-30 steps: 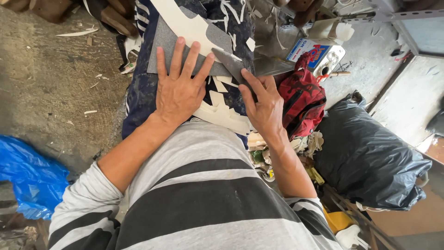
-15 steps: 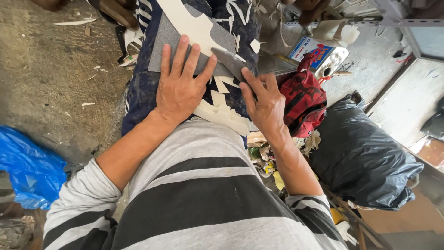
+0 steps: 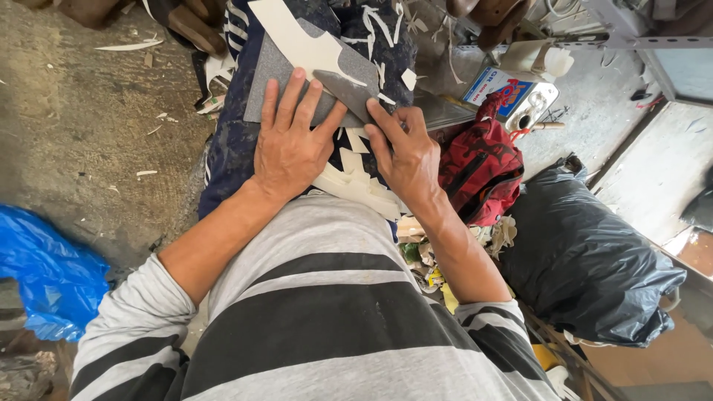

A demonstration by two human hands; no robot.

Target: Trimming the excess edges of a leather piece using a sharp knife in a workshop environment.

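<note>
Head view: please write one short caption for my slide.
Left hand flat on a grey sheet; right hand pressing a dark cut piece onto it.

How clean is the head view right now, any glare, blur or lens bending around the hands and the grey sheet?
Head view: even, soft daylight, no hard shadows. Left hand, right hand and grey sheet are sharp, with no motion blur. Mild glare only on the black plastic bag. Wide-angle bending shows at the edges, stretching the striped shirt and curving the floor.

Dusty concrete floor [image 3: 82, 134], daylight, black bag [image 3: 587, 260]
</note>
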